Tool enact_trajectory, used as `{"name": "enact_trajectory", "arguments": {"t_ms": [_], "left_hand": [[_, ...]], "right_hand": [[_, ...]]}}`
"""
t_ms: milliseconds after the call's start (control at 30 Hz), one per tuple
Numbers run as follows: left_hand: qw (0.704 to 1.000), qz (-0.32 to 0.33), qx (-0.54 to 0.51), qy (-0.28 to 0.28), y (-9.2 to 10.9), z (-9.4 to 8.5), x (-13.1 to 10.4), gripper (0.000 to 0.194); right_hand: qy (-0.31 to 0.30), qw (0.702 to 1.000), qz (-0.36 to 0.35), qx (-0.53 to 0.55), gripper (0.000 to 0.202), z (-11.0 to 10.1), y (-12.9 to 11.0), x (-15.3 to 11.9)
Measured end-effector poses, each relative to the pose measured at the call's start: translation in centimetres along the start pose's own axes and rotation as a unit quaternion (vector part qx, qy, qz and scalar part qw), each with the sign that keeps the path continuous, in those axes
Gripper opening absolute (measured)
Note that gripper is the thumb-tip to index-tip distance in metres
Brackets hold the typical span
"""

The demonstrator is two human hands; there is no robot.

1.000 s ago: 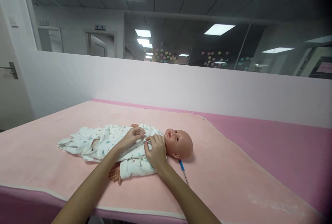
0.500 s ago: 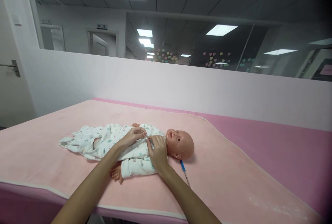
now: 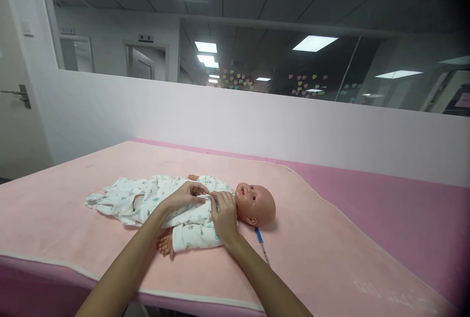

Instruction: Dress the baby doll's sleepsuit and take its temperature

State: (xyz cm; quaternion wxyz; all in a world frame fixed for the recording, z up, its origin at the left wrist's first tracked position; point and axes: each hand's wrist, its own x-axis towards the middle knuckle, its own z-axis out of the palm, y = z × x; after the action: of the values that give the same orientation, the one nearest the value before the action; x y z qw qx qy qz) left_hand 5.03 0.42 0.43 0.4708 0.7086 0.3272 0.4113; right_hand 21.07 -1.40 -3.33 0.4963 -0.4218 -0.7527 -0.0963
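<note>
A baby doll (image 3: 259, 204) lies on its back, its head toward the right. It wears a white patterned baby outfit (image 3: 196, 236). My right hand (image 3: 224, 214) rests on the upper chest, fingers bent and closed on the cloth near the front opening. Beside it, my left hand (image 3: 185, 195) is over the chest with its thumb apart from its curved fingers, the fingertips close to those of my right hand. The small fastening or edge between the hands is too small to make out. One doll hand (image 3: 166, 246) sticks out of the near sleeve.
A pink padded mat (image 3: 323, 248) lies under the doll. Close to the doll's head is a thin strap with a blue end (image 3: 259, 235). Behind the mat runs a white wall (image 3: 235, 116) with a window above it. A door handle (image 3: 24, 96) is at far left.
My left hand has shifted slightly, its thumb now spread away from the fingers. My right hand stays at the chest cloth. The doll lies as before.
</note>
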Motion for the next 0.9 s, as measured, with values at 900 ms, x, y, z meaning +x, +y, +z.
{"name": "enact_trajectory", "arguments": {"t_ms": [900], "left_hand": [[0.998, 0.022, 0.000, 0.055, -0.12, 0.57, -0.12, 0.026]], "right_hand": [[0.006, 1.000, 0.001, -0.013, 0.015, 0.11, -0.03, 0.16]]}}
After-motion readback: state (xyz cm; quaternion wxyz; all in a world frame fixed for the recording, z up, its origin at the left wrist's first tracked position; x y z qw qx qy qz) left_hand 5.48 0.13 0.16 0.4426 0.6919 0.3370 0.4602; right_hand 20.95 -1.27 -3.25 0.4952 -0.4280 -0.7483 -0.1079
